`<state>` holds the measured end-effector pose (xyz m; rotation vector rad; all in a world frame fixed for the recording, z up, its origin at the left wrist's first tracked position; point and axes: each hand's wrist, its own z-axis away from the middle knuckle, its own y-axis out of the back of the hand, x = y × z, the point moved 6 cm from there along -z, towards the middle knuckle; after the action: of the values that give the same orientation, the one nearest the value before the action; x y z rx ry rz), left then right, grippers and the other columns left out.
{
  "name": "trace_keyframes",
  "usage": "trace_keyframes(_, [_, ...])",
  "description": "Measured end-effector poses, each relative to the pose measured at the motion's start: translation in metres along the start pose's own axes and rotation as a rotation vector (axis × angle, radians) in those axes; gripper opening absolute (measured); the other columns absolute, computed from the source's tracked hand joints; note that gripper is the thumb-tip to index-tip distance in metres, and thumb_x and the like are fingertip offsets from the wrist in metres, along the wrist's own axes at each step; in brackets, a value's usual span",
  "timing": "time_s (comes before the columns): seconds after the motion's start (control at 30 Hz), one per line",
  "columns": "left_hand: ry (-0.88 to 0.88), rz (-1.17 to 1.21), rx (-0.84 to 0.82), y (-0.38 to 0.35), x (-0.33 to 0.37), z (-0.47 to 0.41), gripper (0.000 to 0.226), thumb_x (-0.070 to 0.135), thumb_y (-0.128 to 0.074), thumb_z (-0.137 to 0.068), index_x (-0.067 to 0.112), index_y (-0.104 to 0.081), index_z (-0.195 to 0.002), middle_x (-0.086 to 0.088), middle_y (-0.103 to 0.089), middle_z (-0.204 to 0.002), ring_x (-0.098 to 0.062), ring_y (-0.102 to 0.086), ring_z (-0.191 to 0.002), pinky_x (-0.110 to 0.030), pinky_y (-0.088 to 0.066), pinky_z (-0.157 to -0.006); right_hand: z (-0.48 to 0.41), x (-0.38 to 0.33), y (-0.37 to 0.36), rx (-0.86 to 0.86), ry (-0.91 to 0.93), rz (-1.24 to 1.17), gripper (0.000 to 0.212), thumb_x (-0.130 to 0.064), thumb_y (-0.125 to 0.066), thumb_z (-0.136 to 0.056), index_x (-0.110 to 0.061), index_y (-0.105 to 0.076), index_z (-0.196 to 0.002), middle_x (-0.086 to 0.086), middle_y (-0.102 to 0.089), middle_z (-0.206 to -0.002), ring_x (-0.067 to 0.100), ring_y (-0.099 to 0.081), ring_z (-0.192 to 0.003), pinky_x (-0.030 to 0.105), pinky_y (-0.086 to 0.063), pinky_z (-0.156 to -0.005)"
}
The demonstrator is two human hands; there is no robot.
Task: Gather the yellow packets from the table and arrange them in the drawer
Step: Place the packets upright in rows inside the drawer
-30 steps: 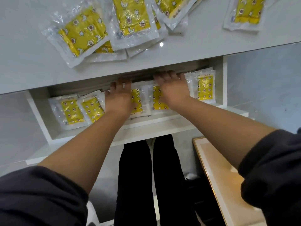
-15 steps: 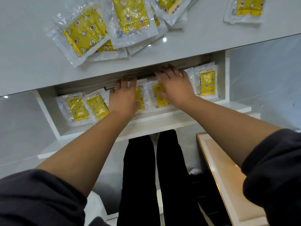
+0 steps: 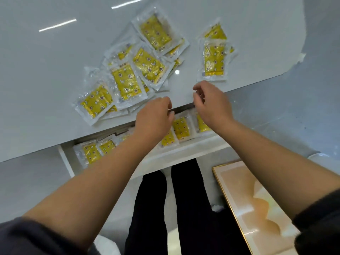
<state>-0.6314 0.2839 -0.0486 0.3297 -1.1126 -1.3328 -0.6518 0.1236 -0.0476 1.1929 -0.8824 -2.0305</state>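
Observation:
Several yellow packets in clear wrap lie in a loose pile [image 3: 128, 74] on the white table [image 3: 46, 80]; a smaller stack of packets [image 3: 214, 59] sits apart to the right. Below the table edge the white drawer [image 3: 184, 150] stands open with a row of yellow packets [image 3: 181, 128] laid flat inside. My left hand [image 3: 153, 116] hovers over the table's front edge with fingers loosely curled, holding nothing. My right hand [image 3: 211, 102] is raised beside it, fingers loosely bent and empty, just below the right stack.
A wooden-topped stand with a gold rim [image 3: 255, 205] is at the lower right beside my black-trousered legs [image 3: 174, 208]. The grey floor [image 3: 285, 116] shows right of the table.
Both hands have lifted out of the drawer, off the packets they were pressing, and now hover at the table's edge. The view has tilted up, showing more of the table.

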Motion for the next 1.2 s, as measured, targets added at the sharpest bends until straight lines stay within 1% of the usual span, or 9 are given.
trace_keyframes(0.1, [-0.008, 0.003, 0.033, 0.011, 0.026, -0.038, 0.023, 0.028, -0.052, -0.093, 0.017, -0.057, -0.113, -0.001, -0.06, -0.111, -0.021, -0.056, -0.1, -0.04, -0.05, -0.078, -0.036, 0.027, 0.022, 0.11, -0.082, 0.032, 0.03, -0.024, -0.055, -0.091, -0.016, -0.056, -0.12, 0.003, -0.056, -0.121, 0.022, -0.051, -0.112, 0.039, -0.045, -0.091])
trace_keyframes(0.27, [0.003, -0.042, 0.044, 0.004, 0.066, -0.101, 0.035, 0.027, -0.058, -0.09, 0.015, -0.05, -0.122, -0.006, -0.048, -0.124, -0.024, -0.048, -0.111, -0.034, -0.043, -0.075, -0.092, 0.071, 0.044, 0.124, -0.244, 0.085, 0.057, -0.032, -0.067, -0.084, -0.021, -0.043, -0.134, 0.003, -0.045, -0.137, 0.022, -0.043, -0.126, 0.04, -0.037, -0.098])
trace_keyframes(0.4, [-0.024, -0.237, 0.069, -0.01, 0.088, -0.141, 0.069, 0.039, -0.071, -0.08, 0.017, -0.037, -0.137, -0.009, -0.036, -0.139, -0.03, -0.038, -0.125, -0.041, -0.038, -0.096, -0.128, 0.079, 0.053, 0.09, -0.225, 0.065, 0.07, -0.038, -0.072, -0.079, -0.025, -0.037, -0.138, 0.002, -0.044, -0.138, 0.022, -0.042, -0.128, 0.041, -0.035, -0.1])
trace_keyframes(0.5, [0.01, -0.278, 0.094, -0.014, 0.095, -0.163, 0.08, 0.045, -0.076, -0.072, 0.021, -0.036, -0.138, -0.008, -0.037, -0.137, -0.03, -0.038, -0.124, -0.043, -0.033, -0.099, -0.146, 0.084, 0.056, 0.033, -0.266, -0.056, 0.074, -0.038, -0.076, -0.075, -0.023, -0.038, -0.136, 0.001, -0.05, -0.131, 0.021, -0.05, -0.121, 0.041, -0.04, -0.099])
trace_keyframes(0.7, [-0.039, -0.314, 0.102, -0.005, 0.101, -0.17, 0.074, 0.053, -0.07, -0.075, 0.022, -0.04, -0.134, -0.008, -0.042, -0.129, -0.029, -0.04, -0.119, -0.041, -0.031, -0.096, -0.159, 0.087, 0.053, -0.143, -0.357, -0.321, 0.034, -0.036, -0.076, -0.076, -0.011, -0.059, -0.093, 0.003, -0.065, -0.091, 0.02, -0.063, -0.084, 0.033, -0.051, -0.072])
trace_keyframes(0.8, [-0.057, -0.273, 0.16, 0.01, 0.089, -0.167, 0.063, 0.055, -0.062, -0.08, 0.02, -0.048, -0.13, -0.007, -0.043, -0.132, -0.028, -0.04, -0.123, -0.042, -0.031, -0.097, -0.16, 0.078, 0.056, -0.164, -0.354, -0.376, 0.033, -0.03, -0.069, -0.081, -0.006, -0.058, -0.102, 0.007, -0.066, -0.101, 0.022, -0.064, -0.091, 0.037, -0.054, -0.079])
trace_keyframes(0.93, [0.195, -0.14, 0.331, 0.052, 0.038, -0.17, 0.048, 0.027, -0.055, -0.083, 0.015, -0.047, -0.129, -0.008, -0.039, -0.139, -0.029, -0.035, -0.13, -0.044, -0.029, -0.1, -0.163, 0.068, 0.055, -0.182, -0.383, -0.525, 0.023, -0.026, -0.066, -0.085, -0.018, -0.056, -0.104, 0.0, -0.066, -0.103, 0.017, -0.066, -0.093, 0.036, -0.055, -0.084])
trace_keyframes(1.03, [0.153, -0.198, 0.176, 0.068, 0.011, -0.186, 0.056, 0.011, -0.056, -0.08, 0.017, -0.042, -0.134, -0.006, -0.032, -0.149, -0.031, -0.027, -0.137, -0.049, -0.028, -0.103, -0.162, 0.065, 0.048, -0.265, -0.435, -0.711, 0.019, -0.022, -0.067, -0.086, -0.021, -0.061, -0.105, -0.001, -0.07, -0.102, 0.016, -0.069, -0.091, 0.039, -0.056, -0.087])
trace_keyframes(1.2, [-0.174, -0.391, -0.184, 0.076, 0.001, -0.204, 0.063, 0.028, -0.067, -0.083, 0.035, -0.039, -0.139, -0.002, -0.02, -0.155, -0.038, -0.028, -0.131, -0.051, -0.035, -0.102, -0.156, 0.063, 0.031, -0.392, -0.538, -1.053, 0.028, -0.015, -0.066, -0.089, -0.015, -0.061, -0.117, 0.006, -0.072, -0.108, 0.021, -0.072, -0.091, 0.039, -0.059, -0.078])
